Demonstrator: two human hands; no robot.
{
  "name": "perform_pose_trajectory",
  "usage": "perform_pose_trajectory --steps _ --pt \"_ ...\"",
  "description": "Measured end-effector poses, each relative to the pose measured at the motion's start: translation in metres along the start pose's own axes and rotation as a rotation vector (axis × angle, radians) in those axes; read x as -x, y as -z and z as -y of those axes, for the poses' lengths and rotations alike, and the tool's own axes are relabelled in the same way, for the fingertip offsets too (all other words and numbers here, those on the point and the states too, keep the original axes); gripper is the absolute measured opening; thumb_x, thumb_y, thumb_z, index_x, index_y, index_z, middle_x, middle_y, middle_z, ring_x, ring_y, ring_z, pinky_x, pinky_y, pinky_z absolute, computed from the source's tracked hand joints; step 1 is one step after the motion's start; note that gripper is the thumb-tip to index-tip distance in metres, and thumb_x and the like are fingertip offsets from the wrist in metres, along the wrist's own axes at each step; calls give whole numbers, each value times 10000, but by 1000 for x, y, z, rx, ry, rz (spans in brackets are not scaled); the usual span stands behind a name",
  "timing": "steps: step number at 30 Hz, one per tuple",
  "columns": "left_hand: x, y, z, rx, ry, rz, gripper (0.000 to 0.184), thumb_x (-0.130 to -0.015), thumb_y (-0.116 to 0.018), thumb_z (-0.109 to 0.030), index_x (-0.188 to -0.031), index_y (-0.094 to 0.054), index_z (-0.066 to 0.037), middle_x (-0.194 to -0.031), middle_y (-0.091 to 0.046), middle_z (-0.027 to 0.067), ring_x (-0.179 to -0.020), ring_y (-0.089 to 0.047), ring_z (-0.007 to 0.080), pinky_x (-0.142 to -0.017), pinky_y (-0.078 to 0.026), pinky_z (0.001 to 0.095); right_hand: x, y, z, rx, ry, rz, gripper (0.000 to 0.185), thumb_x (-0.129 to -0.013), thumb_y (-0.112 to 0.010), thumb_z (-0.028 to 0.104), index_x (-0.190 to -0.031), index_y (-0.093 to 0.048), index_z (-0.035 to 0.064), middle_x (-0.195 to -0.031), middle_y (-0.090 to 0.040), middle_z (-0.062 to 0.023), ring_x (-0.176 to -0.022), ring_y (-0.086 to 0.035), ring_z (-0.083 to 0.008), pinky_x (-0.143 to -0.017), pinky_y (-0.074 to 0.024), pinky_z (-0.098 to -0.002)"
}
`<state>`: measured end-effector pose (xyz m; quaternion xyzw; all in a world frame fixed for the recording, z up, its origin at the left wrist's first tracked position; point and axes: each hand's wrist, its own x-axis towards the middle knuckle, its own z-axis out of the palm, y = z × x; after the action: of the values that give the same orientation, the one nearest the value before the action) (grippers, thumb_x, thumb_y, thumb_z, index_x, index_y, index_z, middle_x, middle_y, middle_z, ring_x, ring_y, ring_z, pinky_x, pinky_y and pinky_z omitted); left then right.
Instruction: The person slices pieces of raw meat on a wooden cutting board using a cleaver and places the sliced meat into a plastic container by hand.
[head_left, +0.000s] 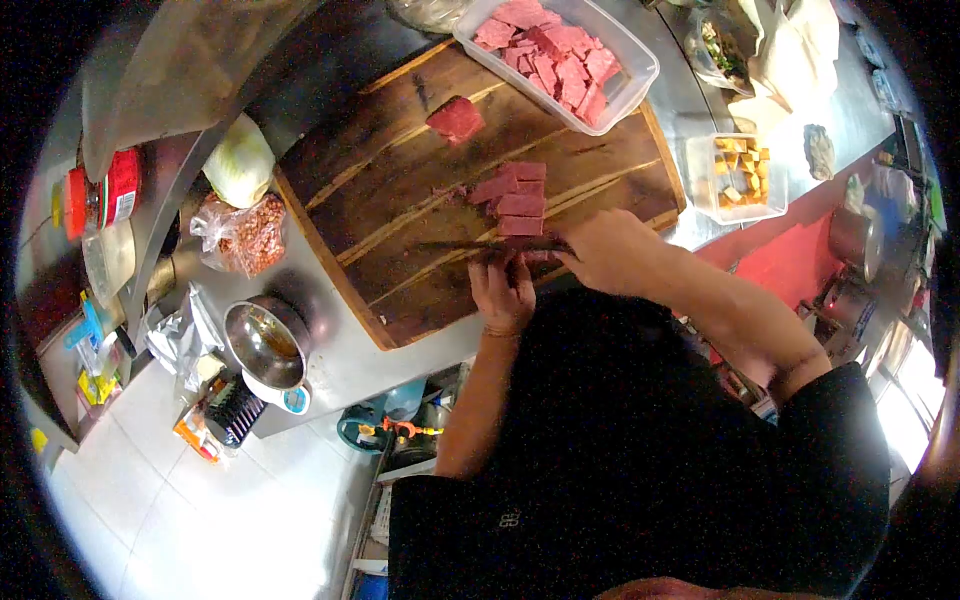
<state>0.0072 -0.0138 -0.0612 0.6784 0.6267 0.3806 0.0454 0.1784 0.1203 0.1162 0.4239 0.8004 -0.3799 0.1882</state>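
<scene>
My right hand (600,252) is closed round the handle of a knife (455,245), whose dark blade lies across the cutting near the front of the wooden cutting board (400,190). On the near side of the blade, my left hand (503,295) has its fingers bent and pressed down on meat, mostly hidden beneath them. Just beyond the knife, several cut slices of pink meat (522,203) lie in a row. Farther back on the board sits a separate red chunk of meat (456,119).
A plastic tub (640,85) of meat pieces overlaps the board's far edge. To the right is a container (703,180) of yellowish cubes. Left of the board stand a cabbage-like vegetable (240,160), a bag of reddish bits (240,235) and a metal bowl (262,345).
</scene>
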Motion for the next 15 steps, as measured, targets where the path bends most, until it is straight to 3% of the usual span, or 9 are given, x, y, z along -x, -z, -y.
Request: perform_pose_trajectory --steps 10,15 --pt "6 -1 2 128 40 -81 300 -849 -694 -122 -1093 -614 32 -1105 -602 277 -965 -593 496 -853 -522 537 28 -24 -17 34 -90 74 261 -913 -621 227 -1082 -643 31 -800 -694 -235 -785 -689 -468 -732 -572 -545" --pt "5 -2 2 69 0 -45 298 -849 -705 -90 -1109 -622 29 -1091 -620 254 -947 -609 466 -822 -536 504 -19 -36 0 48 13 26 262 -920 -606 269 -973 -685 25 -819 -700 -237 -807 -693 -459 -748 -574 -537"
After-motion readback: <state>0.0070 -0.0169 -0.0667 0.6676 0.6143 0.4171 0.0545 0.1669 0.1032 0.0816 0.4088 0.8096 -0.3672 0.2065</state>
